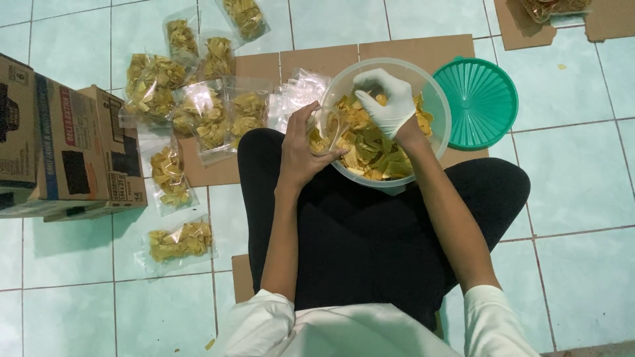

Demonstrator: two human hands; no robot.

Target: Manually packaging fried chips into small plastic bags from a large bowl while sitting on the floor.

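Head view looks straight down on a person sitting cross-legged on a pale green tiled floor (pixel 582 198), with a clear plastic bowl (pixel 440 109) resting against the knees on flattened cardboard sheets (pixel 397 49). The bowl is well filled with yellow chips (pixel 374 149). Just to its right, touching the bowl's edge, lies a green ribbed lid (pixel 479 99), upside down or not I cannot tell. To the left of the bowl a stack of empty clear bags (pixel 297 92) lies on the cardboard, and beyond it about 8 filled chip bags (pixel 198 116) are spread over the floor, some overlapping, 2 lying apart nearer the person. A printed cardboard box (pixel 59 152) stands at the far left edge, close to those bags. Another bag of chips is cut off at the top right corner. Open floor remains to the right of the lid and in front of the box at lower left; the space between bowl and filled bags is crowded. The left hand (pixel 301 149), bare, reaches over the bowl's near-left rim, its fingers curled around the mouth of a small clear bag (pixel 327 129) held open above the chips. The right hand (pixel 390 99), in a white glove, is down inside the bowl, fingers bunched closed on a few chips, wrist bent downward.
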